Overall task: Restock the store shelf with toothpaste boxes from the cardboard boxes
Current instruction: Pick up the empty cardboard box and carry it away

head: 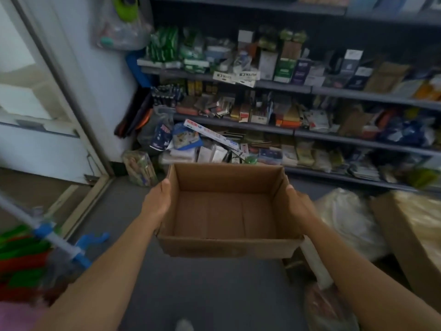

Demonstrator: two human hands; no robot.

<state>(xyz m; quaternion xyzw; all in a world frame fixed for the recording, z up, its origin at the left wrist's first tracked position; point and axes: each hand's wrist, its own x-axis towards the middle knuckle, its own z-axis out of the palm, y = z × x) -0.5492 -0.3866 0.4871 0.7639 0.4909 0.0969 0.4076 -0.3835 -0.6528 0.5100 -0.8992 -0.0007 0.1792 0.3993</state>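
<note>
The left hand (158, 203) grips the left wall of an open, empty cardboard box (226, 249), thumb along the rim. The right hand (298, 204) clasps the right wall likewise. The box is held above the grey floor (214, 295), before the crowded store shelf (358, 137).
</note>
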